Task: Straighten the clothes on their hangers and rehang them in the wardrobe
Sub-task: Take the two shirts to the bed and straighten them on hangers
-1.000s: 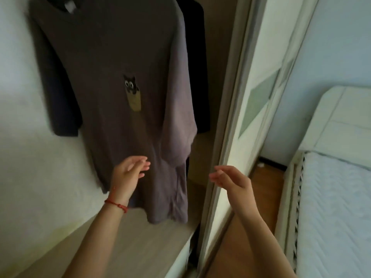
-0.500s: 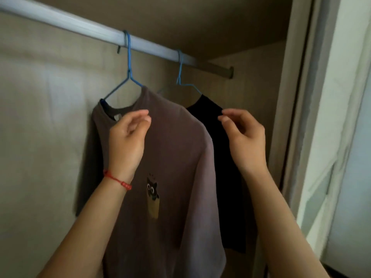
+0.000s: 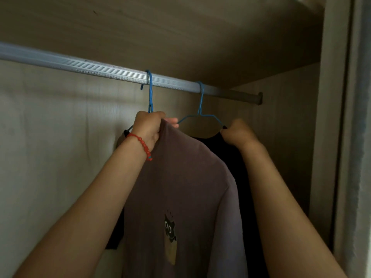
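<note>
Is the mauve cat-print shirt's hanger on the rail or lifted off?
On the rail. The blue hanger hooks over the rail, while the left hand grips the mauve shirt at its neck.

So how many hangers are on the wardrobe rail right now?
2. One blue hanger carries the mauve T-shirt, gripped by the left hand; the other holds the black garment just right of it. Others may hang out of view.

A ribbed metal rail (image 3: 96,67) runs across the wardrobe, under the wooden top board (image 3: 180,33). Two blue wire hangers hook over it: the left hanger (image 3: 149,91) carries a mauve shirt (image 3: 180,177), the right hanger (image 3: 200,105) a black garment (image 3: 236,157).
</note>
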Motion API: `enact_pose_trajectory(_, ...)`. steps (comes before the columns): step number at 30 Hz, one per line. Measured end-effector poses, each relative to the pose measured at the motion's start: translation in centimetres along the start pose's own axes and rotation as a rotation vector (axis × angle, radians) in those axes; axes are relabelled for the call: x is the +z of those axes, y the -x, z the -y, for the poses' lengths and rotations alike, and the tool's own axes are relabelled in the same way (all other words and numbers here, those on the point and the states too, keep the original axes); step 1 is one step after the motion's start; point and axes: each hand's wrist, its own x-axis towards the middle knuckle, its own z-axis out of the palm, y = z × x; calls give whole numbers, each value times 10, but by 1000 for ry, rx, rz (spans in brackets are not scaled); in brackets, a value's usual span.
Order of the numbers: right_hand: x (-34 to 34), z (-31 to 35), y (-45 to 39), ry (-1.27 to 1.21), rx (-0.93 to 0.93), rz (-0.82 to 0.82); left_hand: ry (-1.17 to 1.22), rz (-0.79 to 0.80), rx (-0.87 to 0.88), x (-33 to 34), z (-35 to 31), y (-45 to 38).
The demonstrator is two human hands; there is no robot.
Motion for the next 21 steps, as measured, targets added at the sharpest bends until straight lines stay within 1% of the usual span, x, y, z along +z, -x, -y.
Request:
enact_pose_trajectory(3,5,8,0,-182,30,55,76,-2,-21,1,-4,-2)
enact_pose_trajectory(5,6,15,1,-312,51,63,111,-17,-23,-2,-10,-5)
enact_pose_trajectory(7,7,19,1,-390,68,29,151,-15,3,-4,-18,-6)
enact_pose_trajectory(11,4,26,0,-514,68,-68,287,44,67,-6,-50,-5)
enact_pose_trajectory(14,1,22,9,-538,51,-68,267,102,52,-12,-59,2)
enact_pose_trajectory(17,9,10,28,-513,54,-77,222,161,19,-14,-41,22)
enact_pose_trajectory(21,24,-9,67,-488,71,-22,358,193,41,-26,-31,35)
